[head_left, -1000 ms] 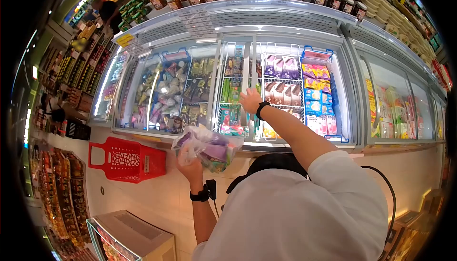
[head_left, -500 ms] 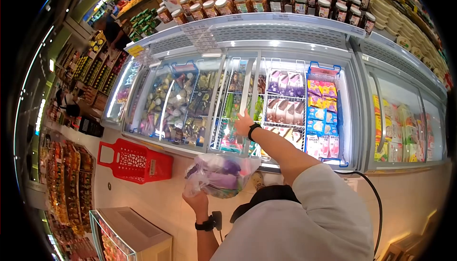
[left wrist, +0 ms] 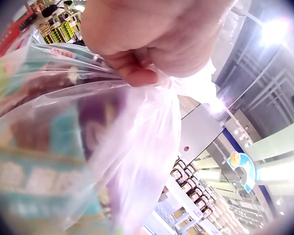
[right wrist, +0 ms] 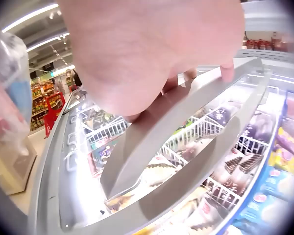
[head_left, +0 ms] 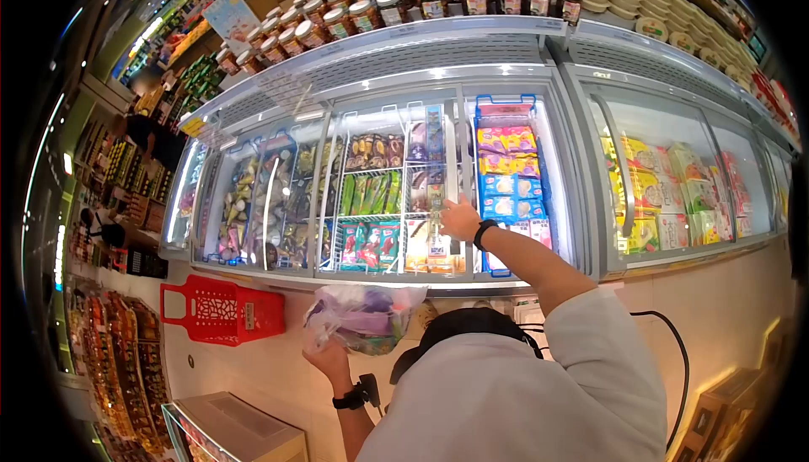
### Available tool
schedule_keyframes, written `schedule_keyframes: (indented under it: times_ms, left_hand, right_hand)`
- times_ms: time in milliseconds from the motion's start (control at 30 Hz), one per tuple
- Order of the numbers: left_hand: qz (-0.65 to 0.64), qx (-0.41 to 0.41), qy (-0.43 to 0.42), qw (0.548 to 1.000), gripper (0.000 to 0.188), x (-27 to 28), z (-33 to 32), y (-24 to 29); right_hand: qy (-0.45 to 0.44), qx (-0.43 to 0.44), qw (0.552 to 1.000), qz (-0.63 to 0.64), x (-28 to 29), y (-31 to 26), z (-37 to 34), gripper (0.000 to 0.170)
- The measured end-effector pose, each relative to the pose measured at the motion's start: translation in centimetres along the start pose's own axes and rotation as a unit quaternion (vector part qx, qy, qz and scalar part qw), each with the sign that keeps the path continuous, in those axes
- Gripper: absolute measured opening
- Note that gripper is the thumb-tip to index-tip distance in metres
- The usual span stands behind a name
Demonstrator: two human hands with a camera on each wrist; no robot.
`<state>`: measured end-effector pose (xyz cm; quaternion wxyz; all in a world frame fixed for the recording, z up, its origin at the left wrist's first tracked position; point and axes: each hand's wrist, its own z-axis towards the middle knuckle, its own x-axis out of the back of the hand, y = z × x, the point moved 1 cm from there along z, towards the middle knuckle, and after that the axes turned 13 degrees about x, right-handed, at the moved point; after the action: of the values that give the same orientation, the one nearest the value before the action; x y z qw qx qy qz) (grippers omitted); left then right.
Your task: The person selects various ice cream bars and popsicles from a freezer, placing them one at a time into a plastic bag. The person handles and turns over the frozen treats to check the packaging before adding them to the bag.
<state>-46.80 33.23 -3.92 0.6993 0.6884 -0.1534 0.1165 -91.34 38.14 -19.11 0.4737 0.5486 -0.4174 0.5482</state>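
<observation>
My right hand (head_left: 461, 219) is at a sliding glass lid of the chest freezer; in the right wrist view this hand (right wrist: 152, 49) has its fingers curled round the long grey lid handle (right wrist: 132, 152). Beneath and beside the lid lie green packs (head_left: 371, 193), red-and-teal packs (head_left: 369, 245) and blue packs (head_left: 511, 197) in wire baskets. My left hand (head_left: 329, 361) holds a clear plastic bag (head_left: 366, 315) with purple packages inside, outside the freezer's front edge. In the left wrist view the left hand (left wrist: 152, 29) pinches the gathered neck of the bag (left wrist: 142, 132).
A red shopping basket (head_left: 223, 310) stands on the floor at left. Jars (head_left: 392, 7) line the shelf behind the freezer. Another glass-lidded freezer section (head_left: 683, 184) adjoins on the right. People stand at far left; a low display case (head_left: 244, 428) is near the lower left.
The lid has slid right with my right hand, uncovering green and red-and-teal packs and covering the purple and brown ones. My left hand keeps hold of the bag. The head view has shifted.
</observation>
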Motion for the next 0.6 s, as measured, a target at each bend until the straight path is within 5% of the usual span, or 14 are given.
schedule_keyframes:
  times_ms: [100, 200, 300, 400, 600]
  left_hand:
    - [0.014, -0.111, 0.042, 0.993, 0.008, -2.7, -3.2, 4.8]
    - [-0.003, -0.08, 0.032, 0.996, 0.006, -3.9, -4.9, 5.5]
    - [0.052, -0.152, 0.037, 0.986, 0.007, -4.9, -5.8, 6.3]
    - [-0.027, 0.015, 0.013, 0.999, 0.018, -4.9, -5.4, 3.3]
    - [-0.012, -0.064, -0.011, 0.998, 0.015, -4.6, -5.6, 0.9]
  right_hand:
    - [-0.039, -0.045, 0.998, -0.035, -1.2, 2.5, -6.6, 0.018]
    - [-0.047, -0.081, 0.995, -0.015, 0.1, 4.6, -13.1, 0.017]
    - [-0.077, -0.095, 0.991, -0.053, -0.4, 6.6, -18.9, 0.017]
    - [-0.102, -0.128, 0.985, -0.047, -0.8, 8.6, -23.5, 0.019]
    - [-0.144, -0.17, 0.974, -0.036, 0.3, 9.9, -28.8, 0.021]
